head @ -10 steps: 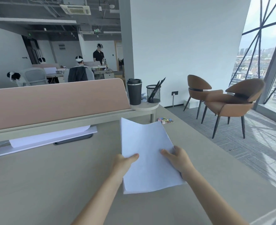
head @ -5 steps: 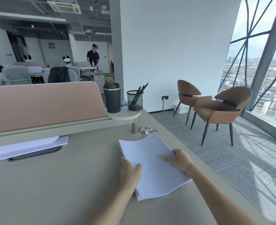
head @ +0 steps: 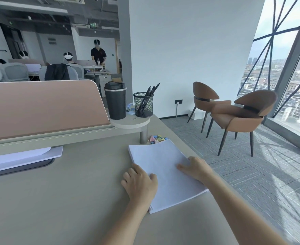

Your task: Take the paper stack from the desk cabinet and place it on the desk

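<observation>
A white paper stack (head: 165, 174) lies flat on a pale beige counter (head: 57, 200), at about 3 o'clock from the middle of the view, near the counter's right edge. The stack sits at a slight angle, its far end turned toward 11 o'clock.

The left hand (head: 140, 184) rests palm down at the stack's left edge, at 9 o'clock from the paper. Its thumb lies on the top sheet, and its fingers (head: 128, 175) are spread loosely on the counter just beside the stack, open and gripping nothing. The right hand (head: 197, 168) lies on the stack's right side, at 3 o'clock from the paper's middle, thumb pointing inward across the top sheet. Its other fingers curl over the right edge; whether they pinch the paper or only rest there cannot be told.

At 12 o'clock from the stack, touching or just behind its far edge, is a small heap of coloured clips (head: 157, 138). Above that, a round raised shelf (head: 129, 123) carries a dark travel mug (head: 115, 100) and, just beside it at 3 o'clock, a black mesh pen holder (head: 143, 104) with dark pens. A pink-tan divider panel (head: 43, 108) runs along the counter's far side at 10 o'clock. Two brown chairs (head: 234, 110) stand on the grey floor at 2 o'clock, by a tall window.
</observation>
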### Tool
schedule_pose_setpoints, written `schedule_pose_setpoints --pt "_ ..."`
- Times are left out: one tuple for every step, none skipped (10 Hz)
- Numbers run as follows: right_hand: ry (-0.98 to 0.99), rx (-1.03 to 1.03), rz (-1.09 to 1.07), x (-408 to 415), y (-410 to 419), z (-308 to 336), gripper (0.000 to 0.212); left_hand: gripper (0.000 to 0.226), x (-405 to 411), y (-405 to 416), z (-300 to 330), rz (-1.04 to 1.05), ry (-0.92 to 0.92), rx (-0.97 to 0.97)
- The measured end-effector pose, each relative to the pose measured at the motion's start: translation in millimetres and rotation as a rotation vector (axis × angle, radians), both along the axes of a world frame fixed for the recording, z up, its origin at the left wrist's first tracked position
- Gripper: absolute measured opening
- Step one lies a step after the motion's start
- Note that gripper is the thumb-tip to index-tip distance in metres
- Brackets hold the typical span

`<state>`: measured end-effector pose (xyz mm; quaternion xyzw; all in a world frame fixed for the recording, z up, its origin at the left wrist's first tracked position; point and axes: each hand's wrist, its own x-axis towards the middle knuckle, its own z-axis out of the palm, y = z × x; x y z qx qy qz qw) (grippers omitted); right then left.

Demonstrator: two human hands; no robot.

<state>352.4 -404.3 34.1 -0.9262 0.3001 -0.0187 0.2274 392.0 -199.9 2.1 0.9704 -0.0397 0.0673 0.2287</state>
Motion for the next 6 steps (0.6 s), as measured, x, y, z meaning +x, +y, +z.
schedule_pose_setpoints --pt "0.007 -0.052 0.007 0 0 -1 0.052 0.066 -2 2 0 0.004 -0.031 -0.030" --pt "-0.010 -0.085 0.015 -1 5 4 0.061 0.072 -2 7 6 0.010 0.027 -0.089" --pt "-0.047 -0.058 0.008 -3 15 16 0.075 0.063 -2 18 16 0.007 0.062 -0.174" --pt "-0.113 -0.055 0.037 -9 28 31 0.075 0.062 -5 33 30 -0.024 0.096 -0.181" --pt "-0.180 -0.061 0.074 -22 45 51 0.071 0.068 -14 58 50 -0.083 0.063 -0.248" --pt "-0.377 -0.048 0.125 -33 64 76 0.055 0.062 -25 82 81 -0.234 -0.010 -0.495"
